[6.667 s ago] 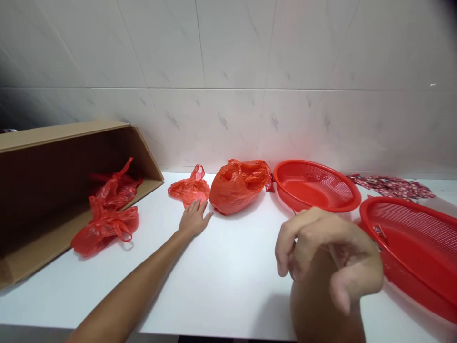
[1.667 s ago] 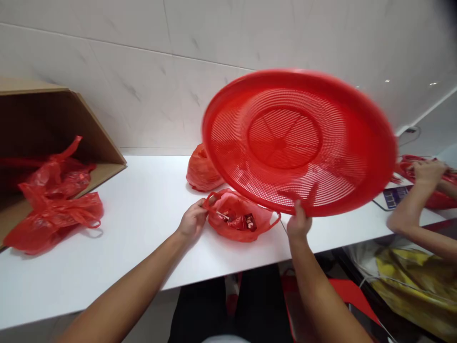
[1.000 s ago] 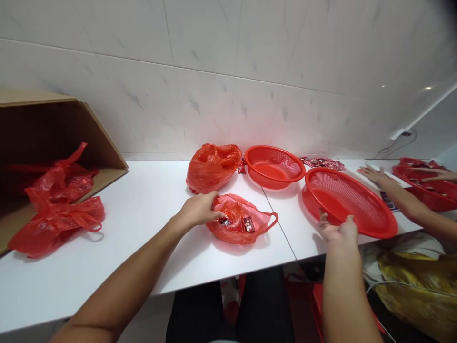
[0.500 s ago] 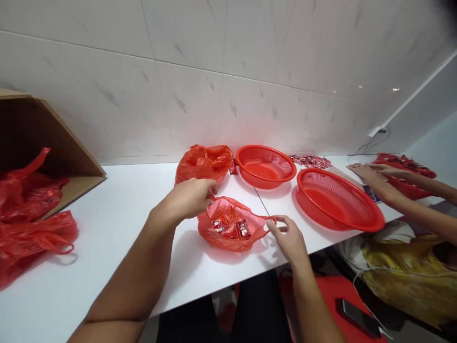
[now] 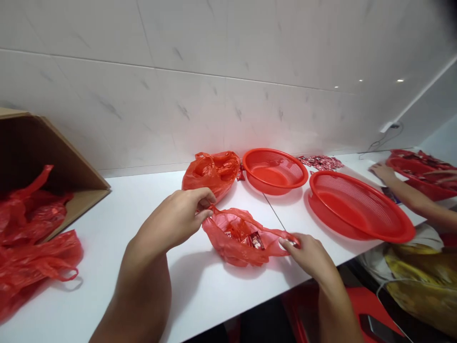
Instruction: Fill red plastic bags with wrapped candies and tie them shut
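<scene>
A red plastic bag (image 5: 237,252) rests on the white table, its mouth stretched sideways between my hands. Inside it lie small red packets (image 5: 255,240) with dark and white print. My left hand (image 5: 191,209) pinches the bag's left handle, while my right hand (image 5: 305,252) grips the handle on the right. Just behind stands a second red plastic bag (image 5: 210,172), bulging and loosely gathered at the top, close to my left hand but apart from it.
Two red plastic baskets (image 5: 274,148) (image 5: 360,233) stand right of the bags. Small packets (image 5: 321,163) lie by the wall. At left, a cardboard box (image 5: 80,202) holds red bags, with another bag (image 5: 39,267) before it. A co-worker's hand (image 5: 383,172) is at far right beside a filled red basket (image 5: 428,183).
My hands have drawn the bag's handles further apart, so its mouth is narrower and flatter. The co-worker's arms have shifted, one now reaching over the filled basket. The view has moved slightly.
</scene>
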A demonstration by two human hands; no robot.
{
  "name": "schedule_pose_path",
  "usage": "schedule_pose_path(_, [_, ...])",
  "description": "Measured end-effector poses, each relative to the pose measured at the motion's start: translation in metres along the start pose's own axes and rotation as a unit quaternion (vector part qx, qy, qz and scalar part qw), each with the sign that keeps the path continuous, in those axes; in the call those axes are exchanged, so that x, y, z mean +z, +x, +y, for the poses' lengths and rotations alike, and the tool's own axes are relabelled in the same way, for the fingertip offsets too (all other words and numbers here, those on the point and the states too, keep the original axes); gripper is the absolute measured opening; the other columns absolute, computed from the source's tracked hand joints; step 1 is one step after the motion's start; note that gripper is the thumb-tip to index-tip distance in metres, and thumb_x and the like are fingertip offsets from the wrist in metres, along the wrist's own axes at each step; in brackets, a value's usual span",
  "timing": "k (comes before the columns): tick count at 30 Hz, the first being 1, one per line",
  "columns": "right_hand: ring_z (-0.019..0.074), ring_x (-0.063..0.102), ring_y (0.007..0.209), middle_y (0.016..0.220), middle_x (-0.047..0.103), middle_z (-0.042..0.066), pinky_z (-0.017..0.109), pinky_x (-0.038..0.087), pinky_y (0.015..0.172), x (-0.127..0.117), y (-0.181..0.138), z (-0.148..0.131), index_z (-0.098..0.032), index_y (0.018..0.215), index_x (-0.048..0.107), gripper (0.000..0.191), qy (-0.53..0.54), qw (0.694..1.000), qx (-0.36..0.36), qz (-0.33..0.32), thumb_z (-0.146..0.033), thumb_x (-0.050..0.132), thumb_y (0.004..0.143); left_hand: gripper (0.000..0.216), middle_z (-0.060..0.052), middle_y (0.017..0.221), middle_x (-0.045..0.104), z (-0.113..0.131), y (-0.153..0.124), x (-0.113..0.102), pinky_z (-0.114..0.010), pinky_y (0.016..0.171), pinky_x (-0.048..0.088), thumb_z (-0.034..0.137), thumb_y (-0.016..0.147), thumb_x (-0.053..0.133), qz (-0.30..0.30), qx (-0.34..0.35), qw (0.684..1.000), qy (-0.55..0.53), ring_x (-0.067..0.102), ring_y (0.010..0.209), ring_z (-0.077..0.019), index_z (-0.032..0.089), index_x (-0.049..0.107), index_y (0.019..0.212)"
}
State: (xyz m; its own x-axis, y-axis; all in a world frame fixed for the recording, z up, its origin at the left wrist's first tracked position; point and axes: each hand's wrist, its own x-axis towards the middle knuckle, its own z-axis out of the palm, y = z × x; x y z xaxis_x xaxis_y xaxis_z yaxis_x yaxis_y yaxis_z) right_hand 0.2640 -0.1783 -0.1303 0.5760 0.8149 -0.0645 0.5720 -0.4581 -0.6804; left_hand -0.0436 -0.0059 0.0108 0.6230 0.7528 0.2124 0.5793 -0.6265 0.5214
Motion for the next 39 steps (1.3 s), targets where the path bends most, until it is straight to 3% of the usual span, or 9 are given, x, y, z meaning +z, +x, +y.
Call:
schedule_pose_path(3, [0.0280,0.065,0.070,0.067,0.070,0.007,0.036,0.047,0.066,0.001,0.006,0.009,-0.024,0.069,0.073,0.044,0.035,0.998,-0.017,-0.044,-0.063,0.066,0.088,0.011,0.000,0.079,0.075,0.000,0.000,0.000,-0.033,0.067,0.053,0.031,0.082,0.065,-0.004,-0.013,1.000,0.005,0.070,0.075,-0.0239,0.030,0.075,0.086])
schedule_pose_path(9, [0.0299,0.067,0.115,0.126,0.073,0.015,0.037,0.053,0.095,-0.023,0.037,-0.035,-0.019,0.069,0.074,0.039,0.312,0.938,-0.147,-0.035,-0.055,0.080,0.082,0.011,-0.001,0.083,0.076,-0.006,0.002,-0.007,-0.032,0.067,0.055,0.031,0.084,0.067,0.089,-0.042,0.995,-0.007,0.070,0.074,-0.0218,0.026,0.075,0.088])
schedule_pose_path(14, [0.0281,0.069,0.106,0.105,0.076,0.011,0.043,0.055,0.095,-0.044,0.052,-0.104,-0.022,0.079,0.073,0.028,0.462,0.847,-0.231,-0.129,-0.048,0.082,0.083,0.013,-0.002,0.090,0.078,0.004,0.003,-0.011,-0.030,0.069,0.060,0.030,0.087,0.067,0.234,-0.058,0.966,-0.098,0.072,0.079,-0.0195,0.023,0.076,0.093])
schedule_pose_path(19, [0.0230,0.067,0.087,0.092,0.066,0.004,0.044,0.058,0.086,-0.044,0.055,-0.153,-0.031,0.121,0.066,0.038,0.443,0.793,-0.330,-0.257,-0.050,0.077,0.089,0.014,-0.004,0.099,0.078,0.016,0.003,-0.004,-0.033,0.086,0.062,0.025,0.089,0.071,0.314,0.023,0.930,-0.188,0.072,0.093,-0.0195,0.021,0.076,0.101])
schedule_pose_path(23, [0.0148,0.053,0.066,0.078,0.056,-0.003,0.029,0.048,0.062,-0.014,0.060,-0.181,-0.030,0.139,0.055,0.060,0.333,0.801,-0.342,-0.361,-0.043,0.082,0.087,0.014,-0.003,0.101,0.076,0.023,0.004,0.007,-0.032,0.091,0.059,0.020,0.092,0.069,0.255,0.072,0.936,-0.234,0.071,0.097,-0.0182,0.022,0.075,0.104])
schedule_pose_path(25, [0.0135,0.051,0.066,0.076,0.056,-0.003,0.026,0.042,0.057,0.005,0.060,-0.193,-0.026,0.124,0.063,0.050,0.253,0.824,-0.353,-0.365,-0.040,0.086,0.081,0.016,-0.003,0.102,0.077,0.025,0.005,0.010,-0.030,0.089,0.059,0.018,0.094,0.066,0.200,0.076,0.952,-0.218,0.071,0.097,-0.0174,0.023,0.075,0.107])
schedule_pose_path(28, [0.0138,0.054,0.068,0.076,0.060,-0.001,0.025,0.040,0.056,0.026,0.060,-0.206,-0.021,0.089,0.066,0.021,0.157,0.848,-0.374,-0.342,-0.041,0.073,0.091,0.019,-0.001,0.106,0.077,0.022,0.007,0.010,-0.028,0.087,0.059,0.019,0.096,0.064,0.140,0.064,0.972,-0.180,0.072,0.097,-0.0166,0.026,0.075,0.110])
schedule_pose_path(34, [0.0098,0.045,0.050,0.056,0.048,-0.004,0.024,0.034,0.049,0.028,0.070,-0.199,-0.020,0.077,0.056,0.054,0.241,0.836,-0.298,-0.393,-0.066,0.046,0.103,0.031,-0.004,0.116,0.076,-0.003,0.013,0.004,-0.033,0.083,0.059,0.033,0.095,0.067,0.102,0.000,0.985,-0.136,0.072,0.095,-0.0205,0.028,0.071,0.125])
schedule_pose_path(39, [0.0100,0.050,0.048,0.053,0.056,-0.001,0.023,0.038,0.049,0.022,0.074,-0.195,-0.018,0.074,0.059,0.062,0.250,0.841,-0.272,-0.394,-0.072,0.046,0.101,0.010,-0.001,0.092,0.076,-0.003,0.017,0.008,-0.031,0.076,0.056,0.031,0.092,0.068,0.037,0.005,0.990,-0.137,0.069,0.082,-0.0186,0.024,0.075,0.095])
